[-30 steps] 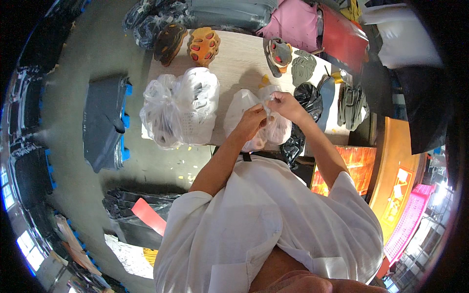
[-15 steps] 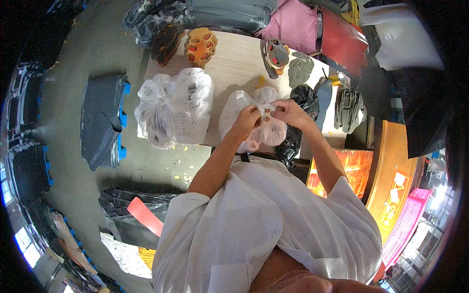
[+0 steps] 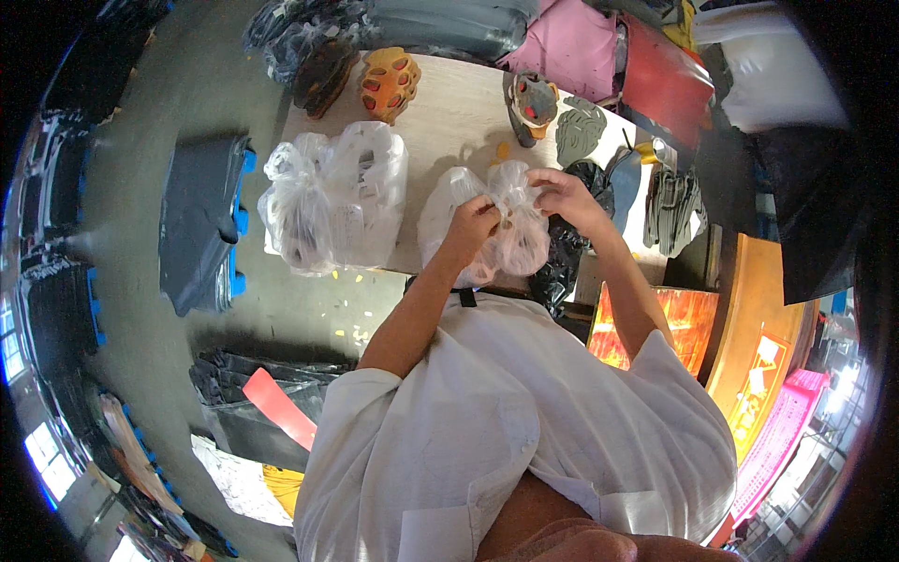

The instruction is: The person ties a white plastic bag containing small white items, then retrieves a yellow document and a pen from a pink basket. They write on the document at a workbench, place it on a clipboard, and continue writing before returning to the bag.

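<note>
A translucent white plastic bag (image 3: 524,245) stands at the table's front edge, its top gathered into a knot-like twist. My left hand (image 3: 475,225) has its fingers closed on the gathered plastic at the bag's left side. At the upper right of the bag, my right hand (image 3: 569,199) is open, thumb and fingers apart beside the plastic. What lies inside the bag cannot be made out. Left of it stands a tied clear plastic bag (image 3: 304,220), against another whitish filled bag (image 3: 375,187).
Orange perforated pieces (image 3: 388,84) and a dark stack (image 3: 325,80) lie at the table's far left. Grey cut pieces (image 3: 581,129), a black plastic bag (image 3: 560,267) and stacked grey strips (image 3: 672,214) are at the right. Pink sheets (image 3: 567,47) and red sheets (image 3: 665,84) lie beyond the table.
My right hand has let go of the bag's top and moved slightly up and right, its fingers spreading. My left hand stays at the gathered plastic.
</note>
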### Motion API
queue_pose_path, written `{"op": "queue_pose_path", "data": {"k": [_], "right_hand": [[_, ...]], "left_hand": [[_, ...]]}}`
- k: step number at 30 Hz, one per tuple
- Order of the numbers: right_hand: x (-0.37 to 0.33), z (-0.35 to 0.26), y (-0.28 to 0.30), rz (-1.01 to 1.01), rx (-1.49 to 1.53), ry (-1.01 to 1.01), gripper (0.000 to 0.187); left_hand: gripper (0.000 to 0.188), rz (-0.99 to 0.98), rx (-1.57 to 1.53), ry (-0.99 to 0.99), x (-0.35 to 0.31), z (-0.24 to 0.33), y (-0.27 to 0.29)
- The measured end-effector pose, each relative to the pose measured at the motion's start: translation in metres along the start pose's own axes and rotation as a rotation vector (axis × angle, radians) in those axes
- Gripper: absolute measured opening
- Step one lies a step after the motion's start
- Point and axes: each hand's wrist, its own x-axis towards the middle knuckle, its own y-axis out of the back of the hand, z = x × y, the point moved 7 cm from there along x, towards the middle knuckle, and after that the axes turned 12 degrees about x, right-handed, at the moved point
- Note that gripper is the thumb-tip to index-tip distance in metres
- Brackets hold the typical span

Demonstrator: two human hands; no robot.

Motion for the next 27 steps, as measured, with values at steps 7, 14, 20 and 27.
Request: {"op": "queue_pose_path", "data": {"k": [7,14,20,27], "right_hand": [[-0.036,-0.014,-0.027,-0.002,-0.6,0.313,0.046],[-0.018,-0.009,-0.037,0.091,-0.488,0.387,0.023],[-0.007,0.017,-0.033,0.159,-0.187,0.036,0.033],[-0.002,0.001,-0.041,0.108,-0.496,0.263,0.034]], "left_hand": [[0.014,0.046,-0.107,0.021,0.001,-0.007,0.002],[0.012,0.036,-0.148,-0.004,-0.002,-0.004,-0.001],[0.014,-0.019,-0.008,-0.082,0.001,-0.003,-0.009],[0.013,0.064,0.007,-0.034,0.001,0.002,-0.01]]}}
